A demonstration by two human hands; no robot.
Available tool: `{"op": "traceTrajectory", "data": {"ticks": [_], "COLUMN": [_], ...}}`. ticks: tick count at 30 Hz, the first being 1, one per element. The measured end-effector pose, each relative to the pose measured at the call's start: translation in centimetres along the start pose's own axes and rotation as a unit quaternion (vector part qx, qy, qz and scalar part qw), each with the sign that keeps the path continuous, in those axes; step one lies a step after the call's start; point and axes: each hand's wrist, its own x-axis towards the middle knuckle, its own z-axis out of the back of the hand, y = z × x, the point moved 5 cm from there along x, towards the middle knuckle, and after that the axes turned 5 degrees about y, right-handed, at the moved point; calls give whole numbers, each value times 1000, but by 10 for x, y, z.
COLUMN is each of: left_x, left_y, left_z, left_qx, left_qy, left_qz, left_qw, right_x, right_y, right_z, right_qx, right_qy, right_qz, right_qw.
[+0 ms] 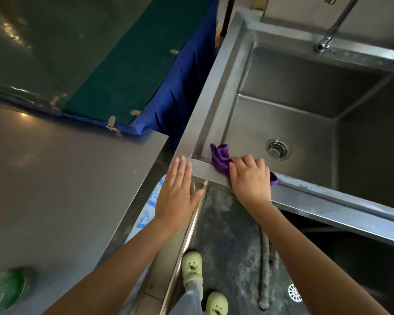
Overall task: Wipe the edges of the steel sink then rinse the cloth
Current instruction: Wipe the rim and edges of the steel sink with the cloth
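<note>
The steel sink (214,92) fills the right half of the view, its deep basin holding a round drain (278,149). A purple cloth (220,159) lies bunched on the sink's near rim, close to the front left corner. My right hand (250,180) presses down on the cloth, fingers curled over it. My left hand (176,192) rests flat on that front left corner, fingers together and holding nothing. The tap (332,30) rises at the back of the sink, with no water visible.
A steel counter (62,185) adjoins the sink on the left, with a blurred green object (5,289) at its near edge. Blue and green cloth (146,71) covers something behind it. Below are a dark floor, my pale green clogs (192,267), a hose and a floor drain (295,292).
</note>
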Motion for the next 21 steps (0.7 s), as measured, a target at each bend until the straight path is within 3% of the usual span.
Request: {"op": "traceTrajectory", "data": {"ticks": [10, 16, 21], "left_x": [20, 19, 19], "left_y": [-30, -30, -28], "left_z": [-7, -9, -9], "left_qx": [18, 3, -29], "left_qy": [-4, -31, -34], "left_qz": [-71, -69, -75], "left_qw": [997, 997, 996], "right_x": [-23, -15, 4], "right_y": [-18, 7, 17], "right_z": [25, 22, 9], "right_qx": [-63, -26, -32], "right_qy": [3, 51, 5], "right_qz": [-97, 92, 65], "right_qw": [993, 994, 997]}}
